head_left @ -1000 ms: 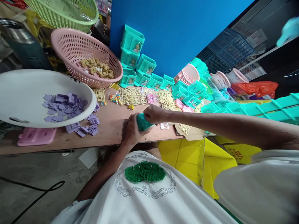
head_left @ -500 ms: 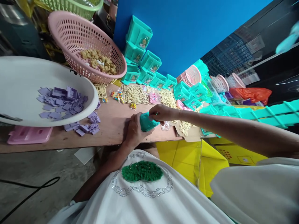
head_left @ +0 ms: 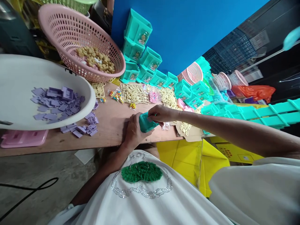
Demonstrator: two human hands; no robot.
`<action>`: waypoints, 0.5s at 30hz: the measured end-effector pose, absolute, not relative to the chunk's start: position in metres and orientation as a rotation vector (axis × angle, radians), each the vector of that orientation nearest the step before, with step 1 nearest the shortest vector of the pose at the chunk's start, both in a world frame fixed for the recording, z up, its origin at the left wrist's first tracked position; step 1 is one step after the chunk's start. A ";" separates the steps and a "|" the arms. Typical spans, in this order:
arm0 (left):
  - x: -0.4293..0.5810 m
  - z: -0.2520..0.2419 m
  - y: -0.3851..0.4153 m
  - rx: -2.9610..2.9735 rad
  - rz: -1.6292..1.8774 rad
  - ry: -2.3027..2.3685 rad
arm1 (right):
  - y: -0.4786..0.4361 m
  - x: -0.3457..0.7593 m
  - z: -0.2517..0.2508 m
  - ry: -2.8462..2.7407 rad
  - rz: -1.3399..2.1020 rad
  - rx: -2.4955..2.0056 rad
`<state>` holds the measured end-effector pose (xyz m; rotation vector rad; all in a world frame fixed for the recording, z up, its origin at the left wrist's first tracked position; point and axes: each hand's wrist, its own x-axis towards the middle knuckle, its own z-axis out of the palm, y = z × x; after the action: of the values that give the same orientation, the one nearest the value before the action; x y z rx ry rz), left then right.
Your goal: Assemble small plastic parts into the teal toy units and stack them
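Note:
Near the front edge of the wooden table, my left hand is wrapped round a small teal plastic box and holds it tilted. From the right, my right hand reaches over the rim of this box with its fingers bent and pressed together. Its fingertips are partly hidden, so whatever they pinch cannot be made out. Just behind the box lies a small bag of yellow and orange pieces. Cream plastic part frames and a bag of pink pieces are farther back.
To the left, a white basin holds purple parts, with loose purple parts beside it. Behind stands a pink basket of tan pieces. Stacked teal boxes line a blue panel. Yellow sheeting hangs below the table at right.
The view has shifted slightly, and the table's left side sits a little farther left. Both hands stay at the teal box, with only slight movement of the right fingers at its rim.

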<state>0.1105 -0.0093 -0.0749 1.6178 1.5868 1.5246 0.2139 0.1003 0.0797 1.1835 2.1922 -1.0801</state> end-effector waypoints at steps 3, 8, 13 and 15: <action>0.110 -0.074 -0.009 1.606 1.517 1.583 | 0.102 0.213 0.078 2.209 -1.030 1.189; 0.110 -0.072 -0.010 1.607 1.521 1.571 | 0.101 0.204 0.081 2.195 -0.855 1.180; 0.110 -0.075 -0.009 1.661 1.544 1.578 | 0.084 0.181 0.087 2.205 -0.357 1.091; 0.110 -0.077 -0.008 1.686 1.563 1.591 | 0.074 0.173 0.087 2.218 -0.115 1.033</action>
<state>0.1095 -0.0083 -0.0767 1.6865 1.5909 1.5634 0.1727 0.0745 0.0873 1.0328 2.2178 -0.1154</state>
